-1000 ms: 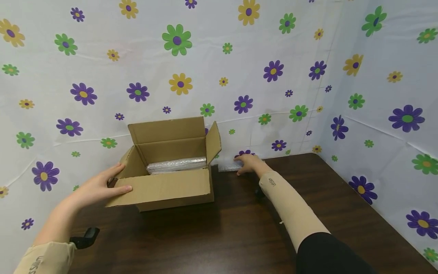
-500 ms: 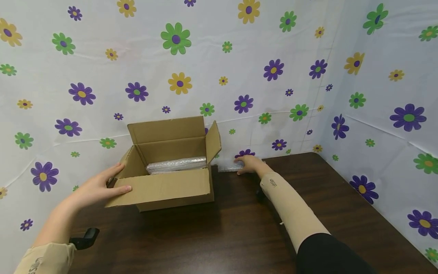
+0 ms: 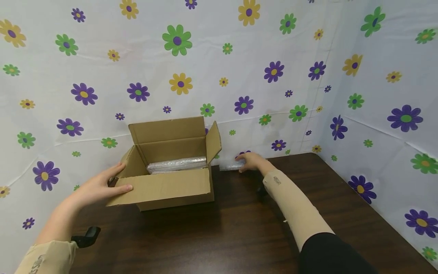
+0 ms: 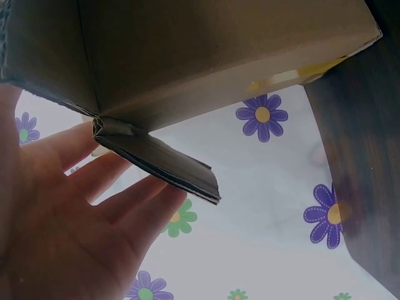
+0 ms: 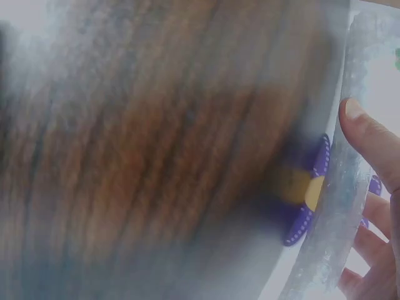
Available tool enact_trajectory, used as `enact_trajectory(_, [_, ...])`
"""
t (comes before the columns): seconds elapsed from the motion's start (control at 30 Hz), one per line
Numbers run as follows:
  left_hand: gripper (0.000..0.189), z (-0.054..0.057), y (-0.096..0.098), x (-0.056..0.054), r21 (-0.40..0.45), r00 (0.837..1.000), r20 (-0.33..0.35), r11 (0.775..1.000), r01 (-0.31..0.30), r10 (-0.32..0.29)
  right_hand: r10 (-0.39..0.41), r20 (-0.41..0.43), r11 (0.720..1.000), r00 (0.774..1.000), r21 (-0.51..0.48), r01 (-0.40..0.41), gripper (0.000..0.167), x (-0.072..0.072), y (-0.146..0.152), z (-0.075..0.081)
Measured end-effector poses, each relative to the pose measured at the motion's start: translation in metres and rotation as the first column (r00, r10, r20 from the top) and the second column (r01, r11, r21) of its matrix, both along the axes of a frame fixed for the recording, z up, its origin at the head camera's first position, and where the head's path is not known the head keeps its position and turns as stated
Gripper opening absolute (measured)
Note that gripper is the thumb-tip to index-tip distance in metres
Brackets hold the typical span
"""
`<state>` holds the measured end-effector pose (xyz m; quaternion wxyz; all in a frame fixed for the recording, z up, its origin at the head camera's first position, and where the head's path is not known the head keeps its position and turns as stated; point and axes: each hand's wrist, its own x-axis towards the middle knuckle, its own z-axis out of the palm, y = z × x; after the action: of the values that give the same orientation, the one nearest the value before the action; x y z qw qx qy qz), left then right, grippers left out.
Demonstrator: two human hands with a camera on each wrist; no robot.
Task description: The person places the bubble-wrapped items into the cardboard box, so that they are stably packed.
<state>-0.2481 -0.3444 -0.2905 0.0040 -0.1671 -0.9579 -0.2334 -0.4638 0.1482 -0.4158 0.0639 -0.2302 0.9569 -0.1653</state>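
Note:
An open cardboard box (image 3: 178, 199) stands on the dark table, its flaps spread. Inside it lies a bubble-wrapped bundle (image 3: 178, 163). My left hand (image 3: 97, 186) holds the box at its left front corner, thumb on top of the front flap and the other fingers behind the side flap. In the left wrist view those fingers (image 4: 147, 209) lie along the folded flap edge. Right of the box, by the wall, my right hand (image 3: 252, 161) grips a long, clear bubble-wrapped piece (image 5: 340, 206), thumb on one side and fingers on the other. What the wrap contains is not visible.
The dark wood table (image 3: 232, 228) meets a wall sheet (image 3: 212, 61) printed with flowers at the back and right. The box's right flap (image 3: 213, 142) stands up between the box and my right hand. A black wrist mount (image 3: 87, 236) sticks out from my left sleeve.
My right hand has shifted slightly up and to the right, with the bubble-wrapped piece at its fingers. The left hand keeps its hold and the box stays in place.

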Motion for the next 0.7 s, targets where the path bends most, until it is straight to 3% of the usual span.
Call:
enact_trajectory(0.33, [0.089,-0.001,-0.002,0.000,-0.019,1.000,-0.010,1.000,-0.005,0.005,0.065,-0.071,0.995,0.995,-0.077,-0.070,0.053,0.013,0.013,0.019])
enact_trajectory(0.7, [0.090,0.000,0.000,0.001,-0.008,1.000,0.001,1.000,-0.004,0.004,0.093,-0.076,0.984,0.993,-0.148,-0.103,0.054,0.036,0.033,0.038])
